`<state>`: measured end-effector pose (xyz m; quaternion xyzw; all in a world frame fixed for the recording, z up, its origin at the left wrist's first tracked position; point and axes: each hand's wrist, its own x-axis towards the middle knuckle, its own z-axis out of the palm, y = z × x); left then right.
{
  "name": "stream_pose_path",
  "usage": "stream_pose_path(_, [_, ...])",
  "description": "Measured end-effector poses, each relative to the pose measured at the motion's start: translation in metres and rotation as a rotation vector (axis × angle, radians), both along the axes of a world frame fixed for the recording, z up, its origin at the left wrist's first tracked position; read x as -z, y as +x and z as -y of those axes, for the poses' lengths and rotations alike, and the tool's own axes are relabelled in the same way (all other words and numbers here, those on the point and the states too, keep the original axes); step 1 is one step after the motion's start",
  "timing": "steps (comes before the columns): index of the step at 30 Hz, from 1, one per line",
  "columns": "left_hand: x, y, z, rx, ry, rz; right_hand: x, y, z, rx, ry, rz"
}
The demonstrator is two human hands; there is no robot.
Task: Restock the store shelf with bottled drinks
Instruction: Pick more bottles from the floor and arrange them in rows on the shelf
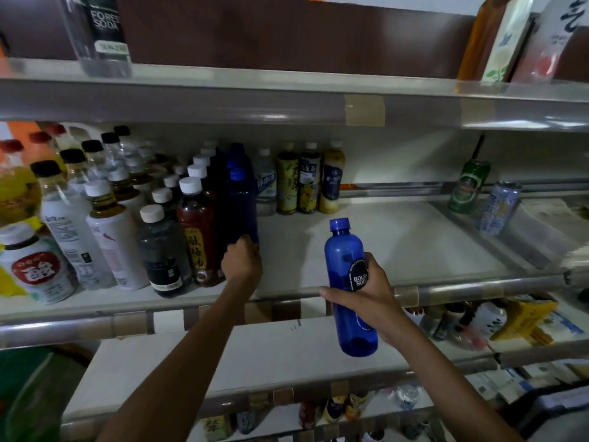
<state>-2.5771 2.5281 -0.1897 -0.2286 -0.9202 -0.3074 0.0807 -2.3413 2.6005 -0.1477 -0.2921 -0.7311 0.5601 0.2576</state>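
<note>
Blue plastic bottle (345,250), upright in the right hand (376,301) with fingers wrapped round its middle, is held just before the shelf edge, seemingly next for the row. The left hand (241,260) curls round the base of a darker blue bottle (241,202) on the pale shelf (398,244) — probably seating it beside its neighbours. The aisle is dim; a green can (469,186) stands far right.

Blue bottles number three: the held bottle (345,266), the front shelf bottle (241,205) and the rear shelf bottle (237,153). Two hands show: the left hand (241,261) grips the front one, the right hand (371,298) the held one. Two cans stand on the middle shelf (398,237): a green can (469,186) and a pale can (499,208). Three tea bottles (309,181) line its back beside one clear bottle (265,183). The top shelf (255,79) carries one soda bottle (103,33) and three tall containers (506,39). The packed bottles (111,218) at far left are too dense to count.
</note>
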Motion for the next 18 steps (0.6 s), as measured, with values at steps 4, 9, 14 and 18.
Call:
stream_pose_path(4, [0.0020,-0.0058,-0.0032,0.023,0.001,0.018,0.0000,-0.0017,-0.0032,-0.007,-0.001,-0.011])
stream_pose_path(9, [0.0020,-0.0030,-0.0039,0.053,0.011,0.006,-0.0008,-0.0059,-0.0067,-0.010,0.018,-0.012])
stream_pose_path(14, [-0.0011,0.0018,-0.0030,0.048,0.019,0.021,-0.0005,-0.0057,-0.0054,-0.018,0.025,-0.007])
stream_pose_path(18, [-0.0006,0.0037,-0.0004,0.038,0.047,0.031,-0.0014,0.0012,-0.0056,-0.021,0.019,-0.028])
